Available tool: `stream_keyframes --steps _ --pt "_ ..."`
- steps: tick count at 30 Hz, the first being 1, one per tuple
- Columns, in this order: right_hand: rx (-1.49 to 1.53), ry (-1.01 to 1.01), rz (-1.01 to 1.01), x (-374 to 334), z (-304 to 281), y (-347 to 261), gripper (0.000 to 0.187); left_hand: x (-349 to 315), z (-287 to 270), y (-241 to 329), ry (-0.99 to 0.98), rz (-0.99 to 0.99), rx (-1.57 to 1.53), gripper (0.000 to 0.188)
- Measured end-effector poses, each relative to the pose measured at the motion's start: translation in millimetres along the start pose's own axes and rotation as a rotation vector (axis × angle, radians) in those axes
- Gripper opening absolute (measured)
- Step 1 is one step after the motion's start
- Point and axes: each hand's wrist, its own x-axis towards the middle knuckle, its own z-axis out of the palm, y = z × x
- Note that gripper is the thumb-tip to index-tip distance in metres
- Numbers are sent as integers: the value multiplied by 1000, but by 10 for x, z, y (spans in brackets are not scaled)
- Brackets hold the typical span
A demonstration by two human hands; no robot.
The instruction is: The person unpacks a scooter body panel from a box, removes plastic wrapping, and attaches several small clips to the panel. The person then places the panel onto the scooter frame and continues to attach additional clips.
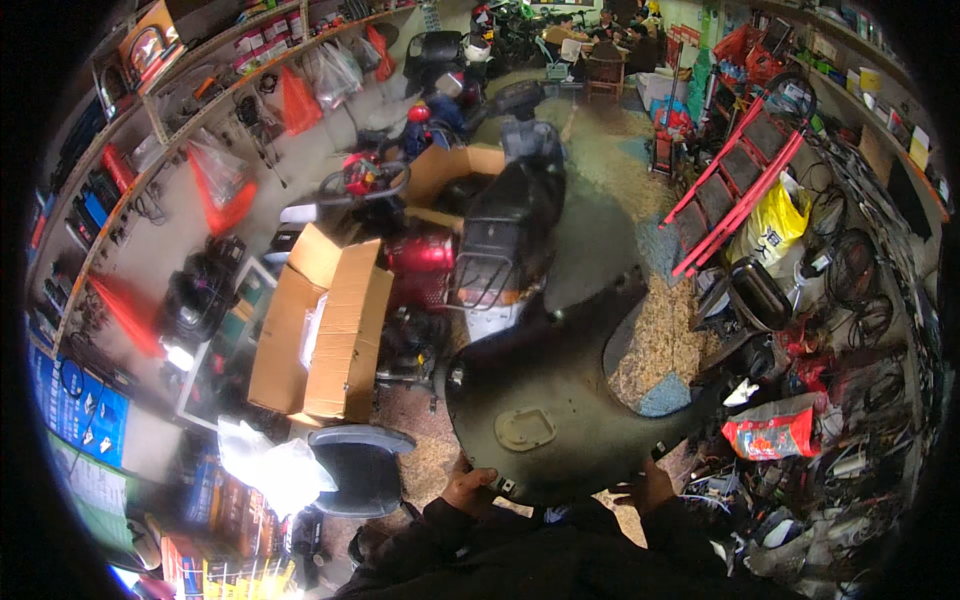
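A large dark plastic scooter body panel (pixel 560 400) is held out in front of me, curved, with an oval recess near its lower left and small metal clips along its near edge. My left hand (pixel 468 490) is closed on its near left corner, thumb on top. At the near right edge, my right hand (pixel 650 488) grips the panel; some of its fingers are hidden underneath. Just beyond the panel stands a scooter with a black seat (pixel 510 205) and a rear rack (pixel 490 285).
An open cardboard box (pixel 345 340) and a black chair (pixel 355 475) stand to the left. A red folding ladder (pixel 735 180) leans at right, by a yellow bag (pixel 775 220) and piled cables and parts. Shelves line both sides. Several people sit around a table at the far end.
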Motion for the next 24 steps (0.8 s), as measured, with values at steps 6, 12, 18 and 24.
stream_keyframes --steps 6,12,18,24 --pt "163 -84 -155 880 3 -1372 37 1030 489 192 20 151 190 67" --pt "212 31 -166 1910 28 -2266 16 2212 575 349 3 261 419 63" --pt "114 3 -183 2399 -47 -3145 33 3343 872 608 67 -18 27 66" --pt "53 -269 -61 3214 466 -4044 40 4037 964 898 183 119 161 63"
